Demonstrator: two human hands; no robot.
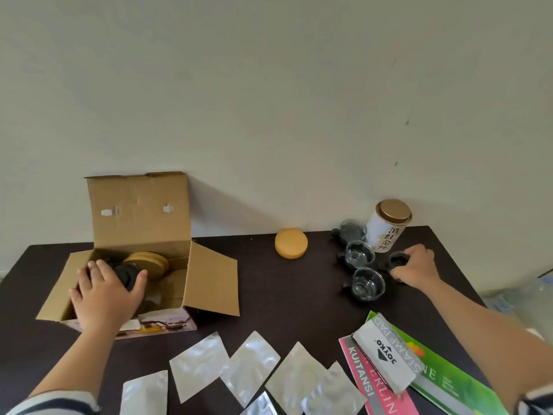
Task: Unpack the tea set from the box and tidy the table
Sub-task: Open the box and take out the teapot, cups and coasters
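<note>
I'm seeing the cardboard box (140, 250) sitting open at the table's left rear, its tall back flap leaning on the wall, side flaps splayed out, printed photo on the front face. Inside I'm spotting pale round wooden discs (149, 262) stacked on edge and a dark round tea-set piece (127, 274). My left hand (104, 292) is reaching into the box, palm down, fingers spread and curling over that dark piece; whether it's actually gripping I can't tell.

At right rear, glass cups (363, 272) with dark handles are standing in a loose cluster, clear and shiny. My right hand (414, 268), arm stretched forward, is closing fingers around the rim of one dark-looking cup (399, 260) just beside the others. A white tea tin (389, 224) with a gold lid is standing behind them against the wall. One yellow-orange round lid (291, 243) is lying flat between box and cups.

Nearer me, silvery foil pouches (248, 366) are lying scattered flat on the dark brown table (284, 295). At right, a stamp pad box (386, 354) is resting on a pink receipt book (377, 390) and a green booklet (449, 381).
</note>
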